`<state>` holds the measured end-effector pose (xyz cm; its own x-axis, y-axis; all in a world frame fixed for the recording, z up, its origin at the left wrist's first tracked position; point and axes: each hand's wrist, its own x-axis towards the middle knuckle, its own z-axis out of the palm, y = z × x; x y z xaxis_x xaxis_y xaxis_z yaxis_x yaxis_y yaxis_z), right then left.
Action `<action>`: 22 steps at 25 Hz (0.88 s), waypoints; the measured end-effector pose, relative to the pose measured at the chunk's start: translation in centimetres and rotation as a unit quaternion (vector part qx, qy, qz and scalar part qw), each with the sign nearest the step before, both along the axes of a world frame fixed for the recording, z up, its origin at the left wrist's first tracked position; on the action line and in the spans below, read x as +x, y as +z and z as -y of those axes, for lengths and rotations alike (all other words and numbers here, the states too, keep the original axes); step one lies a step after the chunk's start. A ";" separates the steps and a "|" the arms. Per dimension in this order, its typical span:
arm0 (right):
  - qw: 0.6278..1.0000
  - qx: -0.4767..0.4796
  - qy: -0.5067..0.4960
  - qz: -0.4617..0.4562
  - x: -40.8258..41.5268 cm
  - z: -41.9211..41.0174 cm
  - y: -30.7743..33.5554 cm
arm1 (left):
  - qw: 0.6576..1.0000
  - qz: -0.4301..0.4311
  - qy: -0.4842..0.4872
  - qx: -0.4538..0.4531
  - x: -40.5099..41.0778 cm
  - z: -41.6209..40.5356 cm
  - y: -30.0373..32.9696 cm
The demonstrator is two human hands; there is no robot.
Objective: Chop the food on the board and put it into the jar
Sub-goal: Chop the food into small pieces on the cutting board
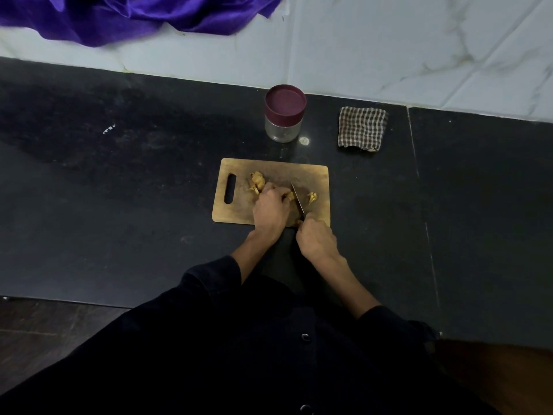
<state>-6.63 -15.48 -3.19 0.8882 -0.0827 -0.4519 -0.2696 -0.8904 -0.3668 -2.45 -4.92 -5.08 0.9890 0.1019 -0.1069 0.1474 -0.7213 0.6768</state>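
black stone counter [119,181] is running across the scene, meeting a white marbled wall [389,49] at the far side, and a purple cloth [134,16] is hanging down over that wall at the far left. on the counter, near the middle, a wooden board [239,211] is lying flat with its handle slot toward the left. pale yellow food is sitting on it in three spots: a heap [257,181] at the far left of the cutting area, a small pile of cut pieces [312,198] toward the right, and a piece [289,195] showing just at the fingertips of the left hand [270,209]. that hand is lying over the board with fingers curled down, holding the piece in place. the right hand [315,239] is sitting at the near edge of the board, fingers wrapped round the handle of a knife [297,199]; the handle itself is hidden inside the grip. the blade is slanting from the hand toward the far left, its edge coming down between the held piece and the cut pile, just beside the left fingertips. both forearms are reaching out of dark sleeves [209,283] at the near side. beyond the board, well apart from it, a clear jar [282,128] is standing upright with its maroon lid [285,103] on. to the right of the jar, a folded checked rag [361,128] is lying on the counter near the wall.
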 end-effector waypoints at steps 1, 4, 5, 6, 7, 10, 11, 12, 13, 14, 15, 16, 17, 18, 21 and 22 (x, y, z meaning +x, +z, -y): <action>1.000 -0.001 -0.002 -0.006 0.0 -0.1 0.1 | 1.000 -0.003 0.004 -0.002 0.0 0.1 0.0; 1.000 0.004 -0.004 -0.012 -0.1 -0.3 0.4 | 1.000 -0.006 0.014 -0.002 0.0 0.3 -0.1; 1.000 0.004 -0.004 -0.017 -0.3 -0.2 0.4 | 1.000 -0.007 0.015 -0.002 -0.1 0.3 -0.1; 1.000 0.003 -0.004 -0.021 -0.5 -0.1 0.4 | 1.000 -0.007 0.014 -0.002 -0.1 0.3 -0.1; 1.000 0.005 -0.007 -0.024 -0.8 0.1 0.4 | 1.000 -0.006 0.013 -0.004 -0.1 0.3 -0.1; 0.999 0.025 -0.022 -0.023 -1.8 0.6 0.1 | 1.000 -0.004 0.012 -0.008 -0.1 0.2 -0.1; 0.999 0.035 -0.028 -0.022 -2.1 0.8 -0.1 | 1.000 -0.004 0.011 -0.008 -0.1 0.1 0.0; 0.998 0.047 -0.035 -0.018 -2.2 0.9 -0.2 | 1.000 -0.003 0.009 -0.008 -0.1 0.1 0.0; 0.997 0.061 -0.046 -0.015 -2.2 1.0 -0.2 | 1.000 0.000 0.007 -0.007 -0.1 0.1 0.1; 0.995 0.075 -0.058 -0.011 -2.1 1.0 0.0 | 1.000 0.004 0.006 -0.006 -0.1 0.0 0.1; 0.994 0.087 -0.070 -0.008 -2.0 1.0 0.1 | 1.000 0.006 0.004 -0.005 -0.1 0.0 0.1; 0.992 0.096 -0.079 -0.005 -1.8 1.0 0.3 | 1.000 0.007 0.004 -0.007 -0.1 0.0 0.0; 0.992 0.100 -0.082 -0.003 -1.7 0.9 0.5 | 1.000 0.005 0.004 -0.009 -0.1 0.0 -0.1; 0.992 0.100 -0.080 -0.002 -1.6 0.8 0.5 | 1.000 0.003 0.006 -0.010 0.0 0.0 -0.1; 0.995 0.085 -0.050 0.008 -1.2 0.5 0.5 | 1.000 0.002 0.010 -0.011 0.1 0.0 -0.1; 0.996 0.077 -0.040 0.012 -1.2 0.4 0.4 | 1.000 0.004 0.010 -0.012 0.0 0.0 0.0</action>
